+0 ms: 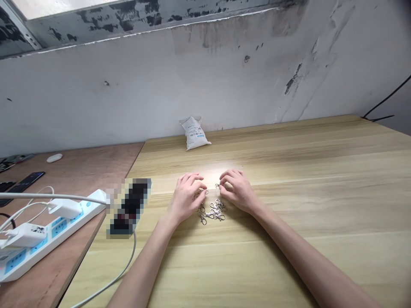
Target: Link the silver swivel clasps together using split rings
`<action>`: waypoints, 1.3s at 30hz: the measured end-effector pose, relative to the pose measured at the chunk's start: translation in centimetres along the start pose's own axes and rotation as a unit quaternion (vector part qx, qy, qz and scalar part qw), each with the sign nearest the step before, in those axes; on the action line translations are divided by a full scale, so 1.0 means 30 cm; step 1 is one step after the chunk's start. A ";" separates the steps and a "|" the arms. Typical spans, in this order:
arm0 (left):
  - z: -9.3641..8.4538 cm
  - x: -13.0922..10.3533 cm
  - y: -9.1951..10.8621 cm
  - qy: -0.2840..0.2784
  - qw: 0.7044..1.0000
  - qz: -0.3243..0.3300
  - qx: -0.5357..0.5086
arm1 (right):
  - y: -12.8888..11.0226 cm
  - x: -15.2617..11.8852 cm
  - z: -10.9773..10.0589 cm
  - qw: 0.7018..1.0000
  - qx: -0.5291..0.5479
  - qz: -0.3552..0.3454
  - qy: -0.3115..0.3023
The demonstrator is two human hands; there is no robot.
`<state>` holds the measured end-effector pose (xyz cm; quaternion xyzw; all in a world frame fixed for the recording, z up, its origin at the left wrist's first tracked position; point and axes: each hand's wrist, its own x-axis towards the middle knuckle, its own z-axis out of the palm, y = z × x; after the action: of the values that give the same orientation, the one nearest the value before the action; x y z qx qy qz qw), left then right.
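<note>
Several silver lobster clasps (217, 210) lie in a loose pile on the wooden tabletop, between and just in front of my hands. My left hand (187, 194) is at the left of the pile, thumb and fingers closed in a pinch. A small metal ring (206, 192) pokes out at its fingertips, and part of a clasp shows beneath the palm. To the right, my right hand (236, 189) pinches a small metal clasp (217, 185) between thumb and fingertips, slightly above the pile. The two hands are apart, their held pieces facing each other.
A white plastic packet (195, 133) stands near the wall at the back. On the left are a blurred-out dark object (130, 207) with a cable, a white power strip (53, 235) with plugged-in chargers, a phone (27, 182) and a white case (54, 158).
</note>
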<state>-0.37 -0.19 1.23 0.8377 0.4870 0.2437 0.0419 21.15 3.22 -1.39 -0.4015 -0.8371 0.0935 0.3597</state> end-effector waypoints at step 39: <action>0.007 0.007 0.040 0.046 0.993 -0.072 -0.085 | -0.069 -0.016 -0.012 0.999 0.039 -0.031 0.016</action>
<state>0.74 -0.61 1.50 0.7817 0.5251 0.3189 0.1074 20.32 1.45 -0.46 -0.3623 -0.8393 0.1080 0.3907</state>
